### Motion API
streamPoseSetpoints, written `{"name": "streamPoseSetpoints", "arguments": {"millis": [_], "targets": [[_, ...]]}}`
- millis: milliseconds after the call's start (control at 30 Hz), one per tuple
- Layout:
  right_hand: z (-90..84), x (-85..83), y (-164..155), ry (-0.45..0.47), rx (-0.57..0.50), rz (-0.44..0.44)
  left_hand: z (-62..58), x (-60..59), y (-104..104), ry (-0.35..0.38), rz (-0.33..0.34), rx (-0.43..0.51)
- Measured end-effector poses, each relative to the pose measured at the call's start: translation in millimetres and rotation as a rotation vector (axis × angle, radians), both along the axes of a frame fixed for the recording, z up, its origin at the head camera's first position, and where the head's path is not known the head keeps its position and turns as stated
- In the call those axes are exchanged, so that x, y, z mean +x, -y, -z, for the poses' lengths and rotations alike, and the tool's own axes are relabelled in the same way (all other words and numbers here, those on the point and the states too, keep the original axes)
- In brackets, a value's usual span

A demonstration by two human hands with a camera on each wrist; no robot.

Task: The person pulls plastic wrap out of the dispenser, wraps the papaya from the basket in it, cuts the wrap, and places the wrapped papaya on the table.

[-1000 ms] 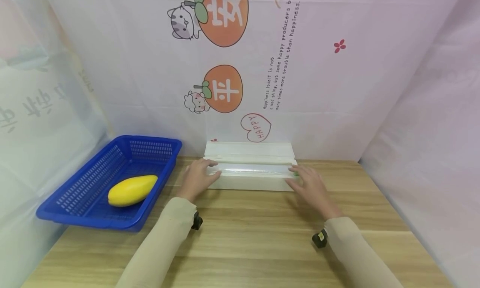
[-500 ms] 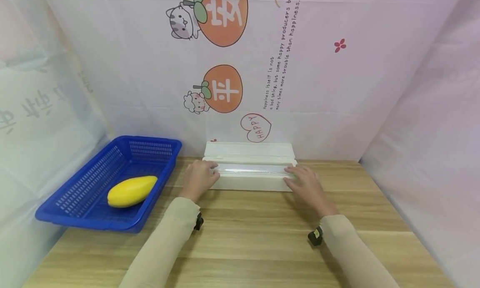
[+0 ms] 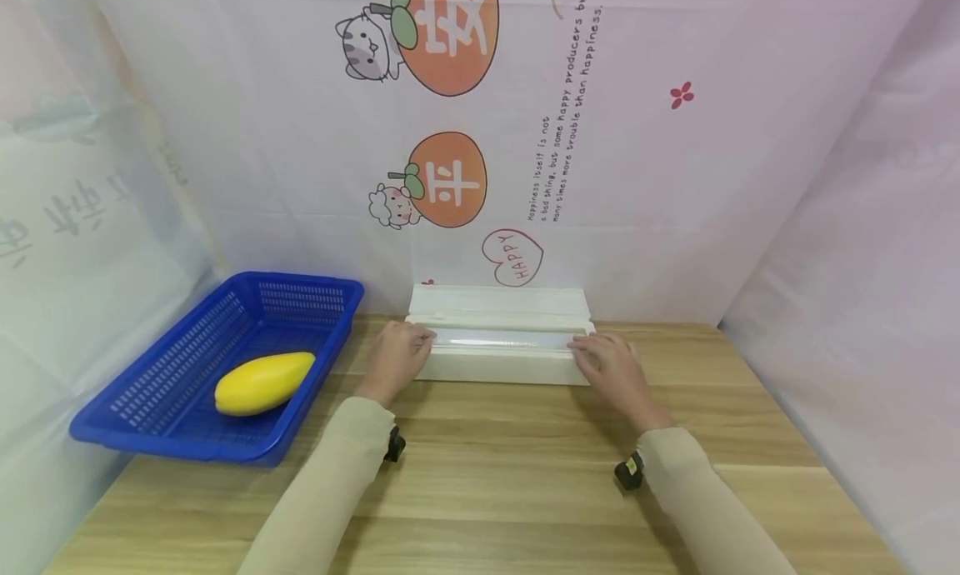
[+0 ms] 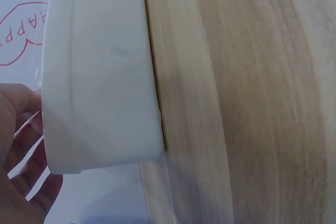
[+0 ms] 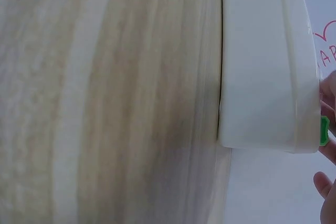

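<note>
A white plastic-wrap dispenser [image 3: 502, 369] lies lengthwise against the back wall, its lid [image 3: 498, 302] raised behind it. Clear plastic wrap [image 3: 495, 341] shows along the top between the hands. My left hand [image 3: 393, 361] is at the dispenser's left end, thumb and index finger pinching the wrap's edge. At the opposite end, my right hand [image 3: 617, 375] pinches the wrap with thumb and index finger. A small green piece [image 5: 324, 130] shows beside the right fingers in the right wrist view. Both wrist views show the dispenser's front wall, which hides part of the fingers.
A blue perforated basket [image 3: 172, 446] stands on the left of the wooden table [image 3: 510, 475], with a yellow mango-shaped fruit [image 3: 264, 383] in it. A printed white cloth [image 3: 637, 183] covers the back wall, and pale cloth hangs on both sides.
The fingertips of both hands have drawn together on the plastic wrap. My right hand has shifted slightly left. The dispenser, basket and yellow fruit stay put.
</note>
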State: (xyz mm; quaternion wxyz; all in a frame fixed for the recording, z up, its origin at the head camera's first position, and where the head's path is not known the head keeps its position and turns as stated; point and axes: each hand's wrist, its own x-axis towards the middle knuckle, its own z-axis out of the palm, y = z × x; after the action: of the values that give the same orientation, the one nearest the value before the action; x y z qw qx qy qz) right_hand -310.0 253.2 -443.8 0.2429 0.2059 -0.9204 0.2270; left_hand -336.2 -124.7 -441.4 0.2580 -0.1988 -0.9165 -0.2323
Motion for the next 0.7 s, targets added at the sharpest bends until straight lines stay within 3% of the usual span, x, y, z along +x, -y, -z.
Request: {"name": "streamPoseSetpoints", "arguments": {"millis": [400, 700], "targets": [[2.1, -6.9, 3.7, 0.005, -0.041, 0.022, -5.6, 0.3, 7.5, 0.155, 0.072, 0.105], [-5.5, -9.6, 7.9, 0.078, -0.074, -0.018, -9.0, -1.3, 8.3, 0.192, 0.097, 0.217]]}}
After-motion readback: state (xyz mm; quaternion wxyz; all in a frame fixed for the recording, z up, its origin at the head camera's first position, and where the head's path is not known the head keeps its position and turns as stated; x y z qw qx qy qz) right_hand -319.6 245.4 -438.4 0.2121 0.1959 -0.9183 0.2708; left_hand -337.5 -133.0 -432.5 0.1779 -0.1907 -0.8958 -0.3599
